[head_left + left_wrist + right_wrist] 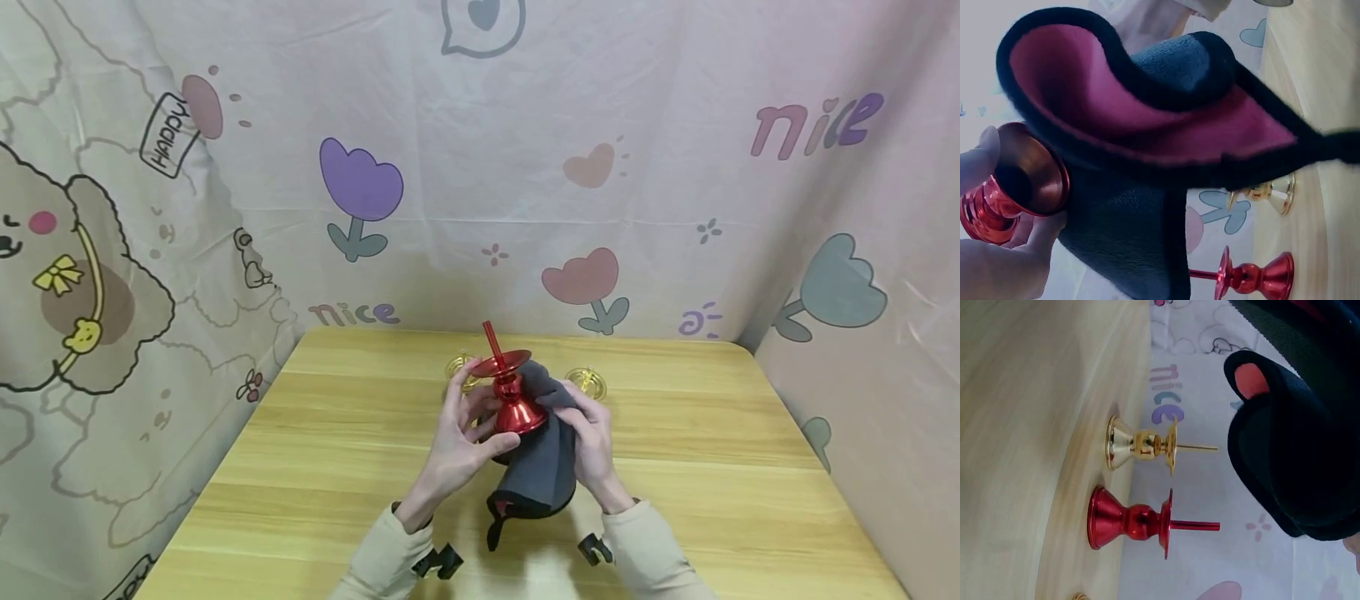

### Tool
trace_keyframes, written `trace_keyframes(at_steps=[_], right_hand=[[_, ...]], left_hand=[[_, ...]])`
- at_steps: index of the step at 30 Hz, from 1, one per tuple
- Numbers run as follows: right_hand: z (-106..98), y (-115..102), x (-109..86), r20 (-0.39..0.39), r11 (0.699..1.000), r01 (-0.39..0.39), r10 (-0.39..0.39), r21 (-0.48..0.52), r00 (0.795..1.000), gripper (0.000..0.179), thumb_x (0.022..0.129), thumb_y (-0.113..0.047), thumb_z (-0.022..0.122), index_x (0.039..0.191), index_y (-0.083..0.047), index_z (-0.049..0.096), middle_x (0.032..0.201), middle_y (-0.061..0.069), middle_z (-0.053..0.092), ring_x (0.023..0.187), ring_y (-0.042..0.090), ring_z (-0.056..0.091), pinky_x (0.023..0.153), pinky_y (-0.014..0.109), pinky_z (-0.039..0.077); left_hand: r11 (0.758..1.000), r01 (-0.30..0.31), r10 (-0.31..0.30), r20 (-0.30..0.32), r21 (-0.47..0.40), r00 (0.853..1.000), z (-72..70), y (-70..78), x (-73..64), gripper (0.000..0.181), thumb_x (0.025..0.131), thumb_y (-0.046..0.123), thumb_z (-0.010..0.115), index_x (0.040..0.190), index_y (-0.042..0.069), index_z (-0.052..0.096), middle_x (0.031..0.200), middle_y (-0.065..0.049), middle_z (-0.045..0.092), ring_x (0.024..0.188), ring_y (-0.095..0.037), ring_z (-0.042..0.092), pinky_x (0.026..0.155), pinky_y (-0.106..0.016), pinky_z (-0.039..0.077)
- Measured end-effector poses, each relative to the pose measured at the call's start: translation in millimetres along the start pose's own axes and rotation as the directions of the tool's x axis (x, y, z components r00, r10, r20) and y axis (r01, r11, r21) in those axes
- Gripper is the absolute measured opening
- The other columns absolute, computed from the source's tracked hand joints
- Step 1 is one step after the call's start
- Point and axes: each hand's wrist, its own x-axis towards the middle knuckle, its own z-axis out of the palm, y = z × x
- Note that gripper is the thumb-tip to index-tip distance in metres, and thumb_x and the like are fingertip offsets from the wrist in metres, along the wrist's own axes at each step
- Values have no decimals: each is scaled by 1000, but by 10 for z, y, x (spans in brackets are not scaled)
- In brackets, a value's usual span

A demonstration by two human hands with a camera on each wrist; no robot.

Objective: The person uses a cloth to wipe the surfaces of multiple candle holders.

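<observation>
My left hand (pixel 459 437) grips a shiny red candlestick (pixel 519 410) by its flared base, above the table. Its spike points up and leans left in the head view; in the left wrist view the hollow underside of the base (pixel 1034 172) shows. My right hand (pixel 592 433) pinches a dark grey cloth (pixel 551 467) with black edging and presses it against the candlestick's right side. The cloth hangs below both hands, and its pink lining (pixel 1085 106) shows in the left wrist view. Most of the right hand's fingers are hidden behind the cloth.
Another red candlestick (pixel 1141 522) stands upright on the wooden table (pixel 315 433), beside a gold candlestick (pixel 1145 445). A second gold candlestick (pixel 587 383) stands farther right. A patterned curtain (pixel 480 150) hangs behind the table and along its sides.
</observation>
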Motion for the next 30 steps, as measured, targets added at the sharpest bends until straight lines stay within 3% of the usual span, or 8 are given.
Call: trace_keyframes(at_steps=[4,7,10,13,17,19,23,30], right_hand=[[15,22,-18,71,970,210,-202,-126,977,45,84,20,47,111,-3,75,116,3,69,112,11,62,98,20,50],[29,59,-23,204,865,435,-392,-250,897,36,84,16,53,112,4,73,112,14,67,110,18,62,98,22,49],[25,74,-6,305,800,532,-452,-277,838,24,91,6,58,111,6,71,109,23,65,109,24,61,99,24,49],[-3,55,6,293,827,476,-395,-300,871,27,91,7,57,114,7,70,112,21,65,111,21,61,101,23,48],[-51,17,2,228,919,303,-247,-253,942,38,86,14,48,118,6,67,124,8,65,118,13,60,105,21,45],[-73,4,-3,221,954,236,-193,-188,956,47,83,15,42,123,4,66,131,1,63,121,10,58,106,20,43],[-93,20,-5,270,968,243,-219,-57,938,65,74,22,39,133,5,59,140,0,57,131,11,52,116,21,38],[-91,124,7,224,901,422,-394,-95,891,54,71,35,47,119,17,63,130,12,61,122,17,58,103,21,50]], left_hand=[[998,-6,9,-50,65,999,-6,-19,23,97,83,19,84,158,20,22,138,-22,59,121,-9,61,105,-26,51],[993,3,8,-97,121,995,-18,-25,31,96,81,16,85,156,18,25,136,-21,61,121,-19,63,105,-29,52],[989,24,-8,-116,144,993,-30,-27,25,96,81,16,86,155,18,26,137,-22,61,119,-28,64,104,-34,54],[992,39,-27,-102,118,994,-41,-36,11,96,81,19,86,156,19,26,139,-23,59,116,-26,66,102,-35,55],[999,42,-40,-58,27,998,-58,-46,-8,98,82,23,85,158,17,23,141,-25,57,111,-16,65,99,-28,55],[1000,28,-28,-35,-12,999,-64,-45,-9,98,83,24,84,158,16,23,141,-26,56,110,-13,65,99,-25,55],[999,-20,20,4,-32,1000,-72,-32,2,97,85,25,83,159,13,21,137,-31,56,111,-10,64,100,-23,53],[999,40,-39,66,-22,997,-72,37,27,99,85,21,83,160,14,19,146,-28,48,125,-15,57,104,-31,54]])
